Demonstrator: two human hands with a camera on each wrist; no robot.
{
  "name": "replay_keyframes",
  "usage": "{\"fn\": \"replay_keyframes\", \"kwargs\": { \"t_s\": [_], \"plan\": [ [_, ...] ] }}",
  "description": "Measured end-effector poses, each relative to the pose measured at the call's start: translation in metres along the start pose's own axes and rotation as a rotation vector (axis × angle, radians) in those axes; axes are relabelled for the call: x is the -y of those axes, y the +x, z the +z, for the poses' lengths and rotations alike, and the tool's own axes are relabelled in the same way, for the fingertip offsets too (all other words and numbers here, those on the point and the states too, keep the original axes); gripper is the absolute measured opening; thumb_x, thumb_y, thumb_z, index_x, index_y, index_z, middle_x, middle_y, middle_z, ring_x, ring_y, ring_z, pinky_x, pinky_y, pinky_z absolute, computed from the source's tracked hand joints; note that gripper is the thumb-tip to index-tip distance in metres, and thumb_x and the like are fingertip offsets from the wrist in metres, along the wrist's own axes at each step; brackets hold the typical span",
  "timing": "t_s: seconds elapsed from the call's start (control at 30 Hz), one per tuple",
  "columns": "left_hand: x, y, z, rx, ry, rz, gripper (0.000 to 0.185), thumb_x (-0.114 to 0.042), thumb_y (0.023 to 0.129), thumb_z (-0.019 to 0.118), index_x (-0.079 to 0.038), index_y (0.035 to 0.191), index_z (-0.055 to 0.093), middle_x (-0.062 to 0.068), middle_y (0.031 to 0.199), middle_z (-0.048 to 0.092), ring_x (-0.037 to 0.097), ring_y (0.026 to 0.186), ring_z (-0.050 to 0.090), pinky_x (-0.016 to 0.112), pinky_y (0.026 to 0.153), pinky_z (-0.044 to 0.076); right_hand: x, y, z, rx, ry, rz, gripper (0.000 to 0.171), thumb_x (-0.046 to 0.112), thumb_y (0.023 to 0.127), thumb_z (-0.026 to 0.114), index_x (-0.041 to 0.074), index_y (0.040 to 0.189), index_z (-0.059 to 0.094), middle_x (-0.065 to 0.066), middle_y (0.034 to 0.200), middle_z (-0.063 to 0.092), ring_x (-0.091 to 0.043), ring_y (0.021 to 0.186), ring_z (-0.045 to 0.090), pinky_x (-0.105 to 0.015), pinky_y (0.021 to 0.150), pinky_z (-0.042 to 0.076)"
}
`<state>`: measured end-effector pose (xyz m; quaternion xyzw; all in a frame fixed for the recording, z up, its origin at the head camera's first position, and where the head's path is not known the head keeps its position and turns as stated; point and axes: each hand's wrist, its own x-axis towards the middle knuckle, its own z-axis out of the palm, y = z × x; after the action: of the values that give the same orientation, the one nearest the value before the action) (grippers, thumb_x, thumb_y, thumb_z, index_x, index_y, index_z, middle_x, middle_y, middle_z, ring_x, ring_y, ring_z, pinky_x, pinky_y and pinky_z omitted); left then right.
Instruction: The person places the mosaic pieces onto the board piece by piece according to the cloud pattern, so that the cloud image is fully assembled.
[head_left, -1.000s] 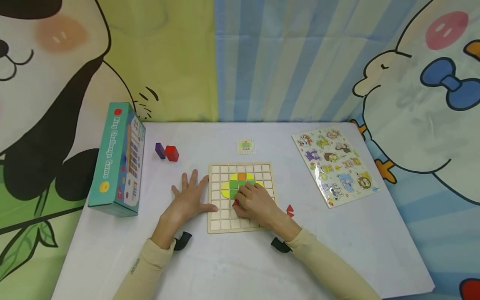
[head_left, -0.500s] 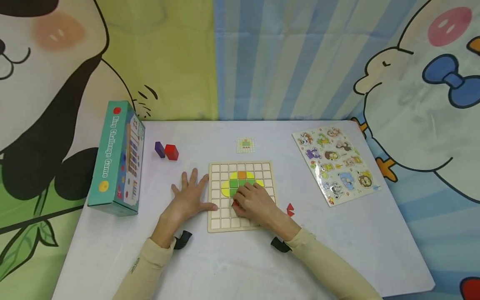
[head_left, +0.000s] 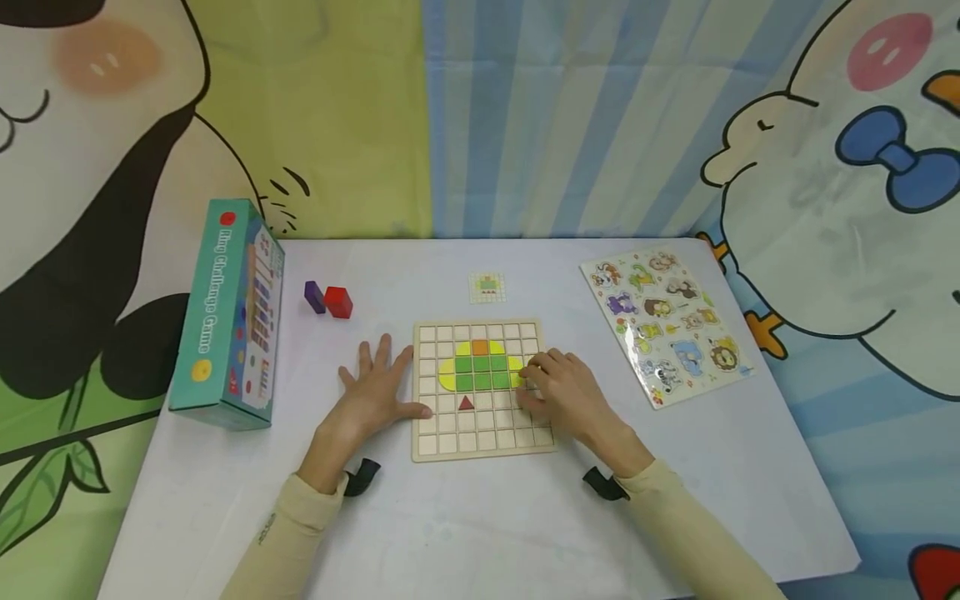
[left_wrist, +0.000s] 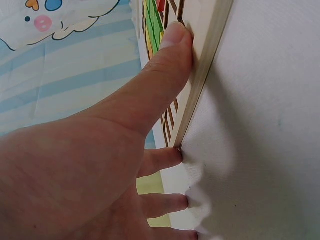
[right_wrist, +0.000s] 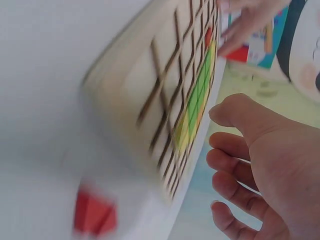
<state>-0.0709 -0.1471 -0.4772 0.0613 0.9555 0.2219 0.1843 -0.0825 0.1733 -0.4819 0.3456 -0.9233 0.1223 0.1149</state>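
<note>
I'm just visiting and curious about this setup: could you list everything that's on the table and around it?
grid board: one, pale wood, table centre
square tiles: several green, one orange on top, in the board's upper rows
yellow pieces: rounded, at the sides of the green block
red triangle: one, in a cell below the green tiles
red pieces: blurred, on the table beside the board, right wrist view
pattern card: one, small, beyond the board
animal puzzle: one, multicoloured, right side
game box: one, teal, left side
blocks: one purple, one red, near the box
table: white
backdrop: cartoon cloth
left hand: flat, thumb against the board's edge
right hand: loosely curled over the board's right side, holding nothing visible
</note>
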Motion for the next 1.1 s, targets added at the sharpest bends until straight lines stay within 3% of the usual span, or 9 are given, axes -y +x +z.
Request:
{"fn": "replay_keyframes", "kwargs": {
  "t_s": [0.2, 0.37, 0.7, 1.1],
  "plan": [
    [0.002, -0.001, -0.002, -0.013, -0.006, 0.004, 0.112, -0.048, 0.073, 0.088, -0.007, 0.16, 0.029, 0.032, 0.166, 0.006, 0.063, 0.149, -0.001, 0.089, 0.103, 0.005, -0.035, -0.027, -0.017, -0.048, -0.049, 0.085, 0.025, 0.025, 0.081, 0.084, 0.007, 0.098, 0.077, -0.007, 0.096, 0.073, -0.025, 0.085, 0.065, -0.041, 0.072, 0.055],
    [0.006, -0.001, 0.0, -0.007, -0.01, -0.003, 0.113, -0.051, 0.074, 0.087, -0.007, 0.16, 0.028, 0.032, 0.167, 0.004, 0.063, 0.149, -0.002, 0.088, 0.103, 0.004, -0.05, -0.049, -0.022, -0.072, -0.067, 0.125, 0.024, 0.024, 0.079, 0.084, 0.008, 0.095, 0.078, -0.007, 0.095, 0.074, -0.026, 0.084, 0.066, -0.042, 0.069, 0.056],
    [0.009, 0.001, 0.003, 0.003, -0.021, -0.006, 0.114, -0.051, 0.074, 0.087, -0.007, 0.16, 0.027, 0.031, 0.167, 0.002, 0.063, 0.149, -0.004, 0.089, 0.102, 0.003, -0.049, -0.076, -0.013, 0.02, -0.018, 0.085, 0.025, 0.017, 0.074, 0.089, 0.009, 0.095, 0.077, -0.003, 0.094, 0.072, -0.021, 0.083, 0.063, -0.035, 0.071, 0.054],
    [0.006, 0.004, 0.004, 0.006, -0.003, 0.005, 0.114, -0.052, 0.073, 0.087, -0.008, 0.16, 0.027, 0.031, 0.167, 0.003, 0.063, 0.148, -0.003, 0.089, 0.102, 0.004, -0.044, -0.08, -0.011, -0.007, 0.008, 0.074, 0.023, 0.018, 0.073, 0.089, 0.01, 0.091, 0.077, -0.001, 0.09, 0.07, -0.019, 0.079, 0.062, -0.035, 0.067, 0.051]
  ]
}}
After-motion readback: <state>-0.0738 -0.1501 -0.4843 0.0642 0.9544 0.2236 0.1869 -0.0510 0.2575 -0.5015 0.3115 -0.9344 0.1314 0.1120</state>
